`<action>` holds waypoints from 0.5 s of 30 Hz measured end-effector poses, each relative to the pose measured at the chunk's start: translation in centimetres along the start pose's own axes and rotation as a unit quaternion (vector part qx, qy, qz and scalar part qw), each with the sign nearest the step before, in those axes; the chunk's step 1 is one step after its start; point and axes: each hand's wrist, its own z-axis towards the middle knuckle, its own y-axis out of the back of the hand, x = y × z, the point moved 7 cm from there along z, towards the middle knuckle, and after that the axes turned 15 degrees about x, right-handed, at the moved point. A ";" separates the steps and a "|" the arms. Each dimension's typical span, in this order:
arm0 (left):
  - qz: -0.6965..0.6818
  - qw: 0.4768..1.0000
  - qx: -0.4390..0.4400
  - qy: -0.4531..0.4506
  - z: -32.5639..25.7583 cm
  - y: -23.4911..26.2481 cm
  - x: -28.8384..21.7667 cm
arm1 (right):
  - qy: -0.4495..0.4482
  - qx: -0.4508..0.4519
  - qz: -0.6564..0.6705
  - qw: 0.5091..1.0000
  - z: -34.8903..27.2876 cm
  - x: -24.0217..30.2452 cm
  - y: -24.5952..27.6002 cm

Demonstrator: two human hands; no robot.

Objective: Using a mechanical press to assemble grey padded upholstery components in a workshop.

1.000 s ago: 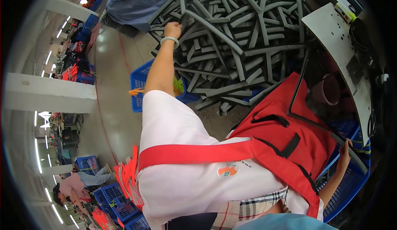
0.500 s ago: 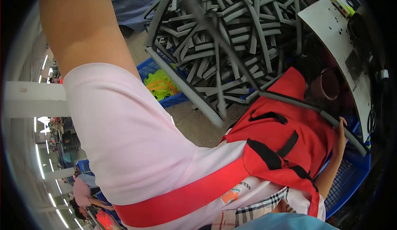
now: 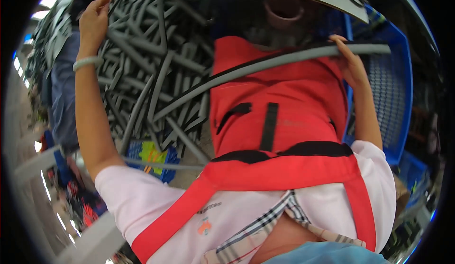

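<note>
While the view tips steeply down over the person's own chest, the scene runs from a heap of grey strips to a blue crate.

Left hand: left hand is raised at the upper left, a pale bracelet on the wrist; fingers curl loosely against the top of the heap, touching the strips. Whether they close on any single strip, I cannot tell.

Heap: pile of grey foam strips, long and narrow, criss-crossed in a tangle, filling the upper left and middle.

Below heap: small blue basket with bright yellow and green contents, partly hidden by strips.

Centre: red apron with black straps hangs down the front, over a pale pink shirt.

Long strip: one long grey strip runs from the heap across the apron's top, bowing up toward the right.

Right hand: right hand is wrapped around the long strip near its right end, fingers over the top.

Far right: blue plastic crate with a mesh wall, just behind the right hand.
</note>
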 end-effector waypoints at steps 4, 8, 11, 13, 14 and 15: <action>-0.193 0.935 0.192 -0.226 -0.4 -11.3 -20.7 | 0.041 -0.001 0.019 0.999 0.2 2.3 -3.2; -0.430 0.761 0.447 -0.192 -5.8 -21.8 -30.6 | 0.073 -0.036 0.021 0.996 -1.7 2.7 -4.0; -0.526 0.693 0.482 -0.108 -6.8 -23.7 -31.0 | -0.017 -0.056 0.032 0.998 -3.6 0.7 -3.9; -0.556 0.661 0.497 -0.085 -6.4 -22.6 -31.3 | -0.160 0.069 -0.045 0.984 -5.5 -1.4 -4.7; -0.564 0.656 0.496 -0.078 -6.2 -22.3 -30.8 | -0.272 0.173 -0.140 0.936 -6.3 -1.9 -6.3; -0.545 0.671 0.497 -0.075 -6.2 -22.5 -30.5 | -0.157 0.173 -0.290 0.928 -5.9 0.5 -7.9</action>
